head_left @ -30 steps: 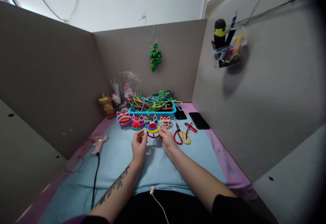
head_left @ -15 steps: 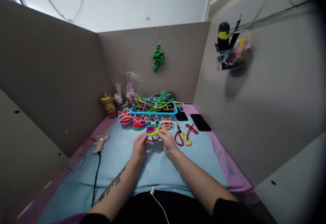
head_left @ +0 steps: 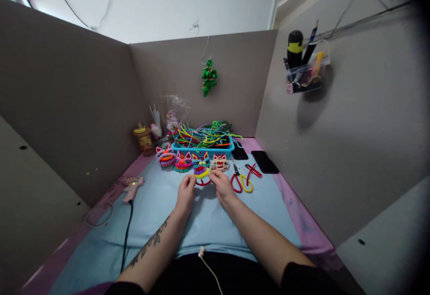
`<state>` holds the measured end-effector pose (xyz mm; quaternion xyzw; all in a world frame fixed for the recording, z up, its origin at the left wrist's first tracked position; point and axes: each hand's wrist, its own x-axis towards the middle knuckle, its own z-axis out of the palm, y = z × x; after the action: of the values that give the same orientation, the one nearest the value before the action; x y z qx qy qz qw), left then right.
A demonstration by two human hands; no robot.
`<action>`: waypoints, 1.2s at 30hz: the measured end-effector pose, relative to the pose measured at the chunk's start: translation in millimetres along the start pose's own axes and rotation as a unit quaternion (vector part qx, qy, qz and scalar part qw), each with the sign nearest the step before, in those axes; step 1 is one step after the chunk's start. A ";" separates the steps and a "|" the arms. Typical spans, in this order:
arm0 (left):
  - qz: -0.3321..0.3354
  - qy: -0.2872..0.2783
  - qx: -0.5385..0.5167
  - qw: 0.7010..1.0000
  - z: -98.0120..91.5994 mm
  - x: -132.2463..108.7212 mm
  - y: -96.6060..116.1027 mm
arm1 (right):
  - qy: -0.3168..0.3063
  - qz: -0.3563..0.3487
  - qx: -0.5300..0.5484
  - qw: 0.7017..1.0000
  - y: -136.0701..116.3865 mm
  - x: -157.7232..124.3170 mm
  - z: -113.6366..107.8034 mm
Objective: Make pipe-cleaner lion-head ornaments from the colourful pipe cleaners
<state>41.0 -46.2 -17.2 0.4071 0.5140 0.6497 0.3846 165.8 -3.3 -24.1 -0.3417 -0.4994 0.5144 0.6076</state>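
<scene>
Nearest the viewer, a pale cord (head_left: 211,268) hangs against a dark garment (head_left: 178,272) at the edge of the blue cloth (head_left: 151,228), which lies over a pink one (head_left: 311,228). Both forearms reach forward over the cloth. The right hand (head_left: 222,186) pinches the right edge of the piece (head_left: 202,172) between thumb and fingers. The left hand (head_left: 186,191) has its fingertips drawn together at the opposite edge; whether they grip it cannot be told. The piece, with red, purple and yellow layers above a red openwork rim, is held between the hands, in front of the heads.

Left of the hands lies a pink glue gun (head_left: 133,189), its small light lit, with a black cable (head_left: 126,232) running toward the viewer. To the right are scissors (head_left: 247,186) with one red and one yellow handle, and beside them a red tool (head_left: 256,171).

Beyond the piece stand four heads in a row: purple (head_left: 165,156), pink (head_left: 183,163), blue (head_left: 200,159) and white (head_left: 220,163). Behind them a blue tray (head_left: 221,152) holds tangled stems (head_left: 204,134). A phone (head_left: 264,162) lies to its right, a cup (head_left: 144,140) to its left. On the far panel (head_left: 161,66) hangs a green ornament (head_left: 209,78).
</scene>
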 end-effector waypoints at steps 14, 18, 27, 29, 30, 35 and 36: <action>0.000 0.022 0.010 1.000 -1.8 -0.7 3.9 | -0.008 -0.096 -0.209 0.973 -14.9 -12.8 3.7; -0.018 0.006 -0.050 0.999 -0.2 -2.5 5.5 | -0.012 -0.150 -0.252 0.956 -14.3 -15.7 4.7; -0.089 -0.030 -0.146 0.985 1.7 -2.4 -0.6 | -0.074 -0.237 -0.351 0.903 -8.1 -19.4 -0.9; -0.106 -0.036 -0.160 0.981 2.7 -2.9 -0.6 | -0.082 -0.246 -0.366 0.894 -8.5 -19.0 -3.0; -0.111 -0.039 -0.167 0.979 3.2 -3.4 -0.1 | -0.082 -0.249 -0.367 0.893 -8.9 -18.9 -3.8; -0.120 -0.026 -0.238 0.963 3.5 -3.6 6.1 | -0.062 -0.268 -0.367 0.889 -13.6 -19.7 -3.6; -0.123 -0.027 -0.257 0.958 2.7 -2.8 7.8 | -0.054 -0.271 -0.363 0.890 -15.1 -20.1 -3.0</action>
<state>43.9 -49.2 -9.5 0.2458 0.3645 0.6965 0.5671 173.5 -26.0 -16.0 -0.3614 -0.7566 0.1300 0.5291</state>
